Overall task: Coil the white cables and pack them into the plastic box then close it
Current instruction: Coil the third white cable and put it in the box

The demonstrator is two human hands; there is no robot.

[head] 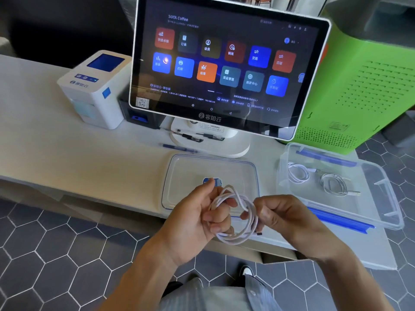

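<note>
Both hands, left hand (197, 221) and right hand (278, 218), were closed around the looped thin white cable (235, 221), probably so loops stayed together; clear rectangular plastic box (381, 209) was kept just right.

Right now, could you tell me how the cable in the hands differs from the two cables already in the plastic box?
The held cable is gripped by both the left hand and right hand above the lid; the boxed cables lie untouched inside the plastic box. The held cable's loops are larger and looser; the boxed cables are smaller, tighter bundles. All are white and coiled.
</note>
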